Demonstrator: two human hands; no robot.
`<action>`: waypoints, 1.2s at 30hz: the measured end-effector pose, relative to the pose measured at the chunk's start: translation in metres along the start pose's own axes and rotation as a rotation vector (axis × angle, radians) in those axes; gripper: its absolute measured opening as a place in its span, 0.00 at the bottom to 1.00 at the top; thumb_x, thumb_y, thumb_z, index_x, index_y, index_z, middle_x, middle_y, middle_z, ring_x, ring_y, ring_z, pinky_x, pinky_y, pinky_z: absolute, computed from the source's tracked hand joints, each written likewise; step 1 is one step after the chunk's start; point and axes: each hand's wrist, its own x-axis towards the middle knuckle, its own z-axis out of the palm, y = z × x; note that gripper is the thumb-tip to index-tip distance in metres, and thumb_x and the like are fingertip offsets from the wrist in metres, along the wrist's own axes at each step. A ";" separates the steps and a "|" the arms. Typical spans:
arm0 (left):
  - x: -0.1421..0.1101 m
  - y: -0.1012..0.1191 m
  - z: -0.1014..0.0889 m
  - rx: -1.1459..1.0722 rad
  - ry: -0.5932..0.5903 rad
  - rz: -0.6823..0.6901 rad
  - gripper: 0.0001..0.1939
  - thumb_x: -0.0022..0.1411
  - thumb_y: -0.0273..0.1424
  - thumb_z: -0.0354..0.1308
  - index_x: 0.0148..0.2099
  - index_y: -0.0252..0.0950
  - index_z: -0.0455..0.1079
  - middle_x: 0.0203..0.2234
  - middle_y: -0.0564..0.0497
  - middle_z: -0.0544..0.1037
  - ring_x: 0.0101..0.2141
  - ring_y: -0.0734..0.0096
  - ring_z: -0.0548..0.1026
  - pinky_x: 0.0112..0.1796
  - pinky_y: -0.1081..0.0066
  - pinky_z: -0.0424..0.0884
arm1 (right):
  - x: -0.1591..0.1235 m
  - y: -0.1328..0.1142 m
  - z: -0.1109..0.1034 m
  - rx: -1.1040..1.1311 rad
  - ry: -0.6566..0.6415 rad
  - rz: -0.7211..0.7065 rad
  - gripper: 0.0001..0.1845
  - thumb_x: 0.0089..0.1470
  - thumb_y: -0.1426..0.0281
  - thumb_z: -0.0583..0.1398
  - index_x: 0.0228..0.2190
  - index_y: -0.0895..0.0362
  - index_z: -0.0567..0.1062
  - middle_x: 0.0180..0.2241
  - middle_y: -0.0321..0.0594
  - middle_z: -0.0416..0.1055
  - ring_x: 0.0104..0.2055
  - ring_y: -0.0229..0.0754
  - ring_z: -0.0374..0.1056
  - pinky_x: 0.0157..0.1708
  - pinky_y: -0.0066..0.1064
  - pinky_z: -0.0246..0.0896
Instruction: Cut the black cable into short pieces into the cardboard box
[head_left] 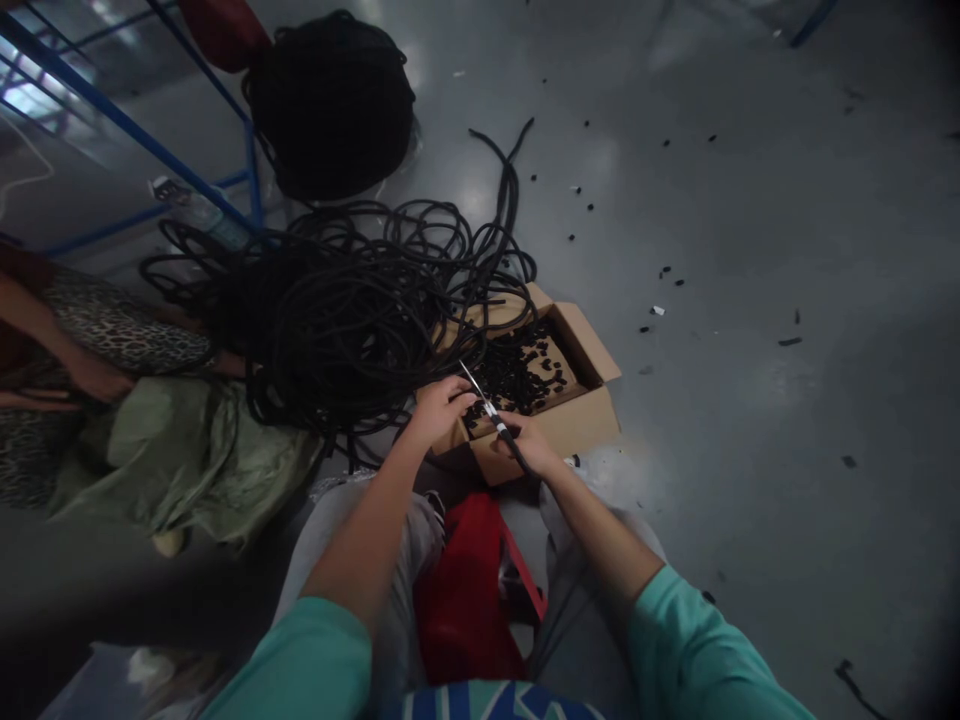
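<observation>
Grey floor [735, 400]'s spreading at 3 o'clock, cords [337, 320] lying at 11. At 12, over box [589, 422], I'm gripping scissors [500, 426] w/ R hand [529, 444]; L hand [436, 410]'s nearest blades, grip unclear, calling for care.

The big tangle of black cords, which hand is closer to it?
Left. The left hand is by the tangle; the right hand is farther away, holding scissors at the box's near side.
</observation>
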 end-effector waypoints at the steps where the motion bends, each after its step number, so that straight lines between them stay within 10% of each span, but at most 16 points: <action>1: 0.000 0.000 0.000 0.000 0.000 -0.008 0.09 0.49 0.29 0.54 0.34 0.33 0.68 0.28 0.50 0.74 0.27 0.73 0.70 0.27 0.74 0.64 | 0.000 0.000 0.000 0.004 -0.010 0.012 0.21 0.29 0.75 0.58 0.32 0.59 0.74 0.22 0.31 0.63 0.23 0.32 0.55 0.24 0.25 0.50; 8: -0.003 0.009 0.000 0.072 -0.026 -0.003 0.05 0.52 0.26 0.50 0.28 0.33 0.67 0.17 0.56 0.67 0.19 0.80 0.63 0.25 0.76 0.59 | -0.006 -0.007 -0.003 0.115 -0.183 0.094 0.25 0.31 0.72 0.60 0.38 0.59 0.70 0.20 0.29 0.62 0.23 0.32 0.56 0.25 0.25 0.50; 20: -0.004 0.012 0.007 -0.386 -0.046 -0.236 0.13 0.54 0.36 0.52 0.23 0.33 0.60 0.12 0.58 0.60 0.14 0.83 0.56 0.15 0.79 0.47 | -0.002 -0.005 -0.003 0.069 -0.100 0.052 0.22 0.30 0.72 0.60 0.34 0.59 0.74 0.19 0.29 0.61 0.21 0.30 0.54 0.22 0.24 0.48; 36: -0.006 0.017 0.005 -0.487 -0.084 -0.218 0.17 0.50 0.42 0.56 0.23 0.32 0.60 0.13 0.56 0.63 0.12 0.86 0.55 0.15 0.79 0.47 | -0.008 -0.008 -0.001 0.210 -0.132 0.156 0.23 0.31 0.70 0.61 0.36 0.62 0.71 0.11 0.25 0.59 0.13 0.30 0.54 0.15 0.22 0.46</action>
